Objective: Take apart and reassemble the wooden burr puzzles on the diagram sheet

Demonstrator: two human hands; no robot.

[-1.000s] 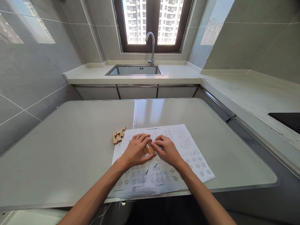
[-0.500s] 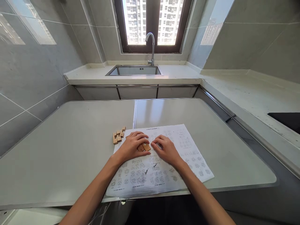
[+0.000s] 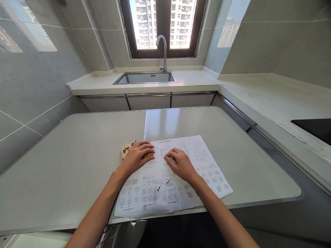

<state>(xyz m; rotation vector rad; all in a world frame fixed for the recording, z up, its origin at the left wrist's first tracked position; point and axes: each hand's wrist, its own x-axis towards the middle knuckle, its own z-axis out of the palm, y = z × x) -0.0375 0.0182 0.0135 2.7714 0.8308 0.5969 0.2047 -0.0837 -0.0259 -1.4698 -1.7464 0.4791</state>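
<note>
My left hand point(image 3: 138, 154) is bent over flat wooden puzzle pieces point(image 3: 150, 154) at the upper left of the printed sheet point(image 3: 178, 203). Its thumb and fingers close around them, and the palm hides most of them. Just beyond its knuckles, several notched wooden blocks point(image 3: 124, 150) lie together on the table. My right hand point(image 3: 181, 164) rests on the middle of the sheet, thumb and fingertips curled together. No object shows in it. Rows of small line diagrams and two dark check marks are on the paper.
The pale table point(image 3: 64, 172) has a seam running away from me. Behind it stand a white counter point(image 3: 193, 78), a steel sink point(image 3: 144, 78) and a tall faucet point(image 3: 164, 53) under a window. A dark panel point(image 3: 314, 129) sits on the right counter.
My left hand has slid left and away from me with the wooden pieces, up against the notched blocks. The right hand stays nearly in place. The view has shifted slightly.
</note>
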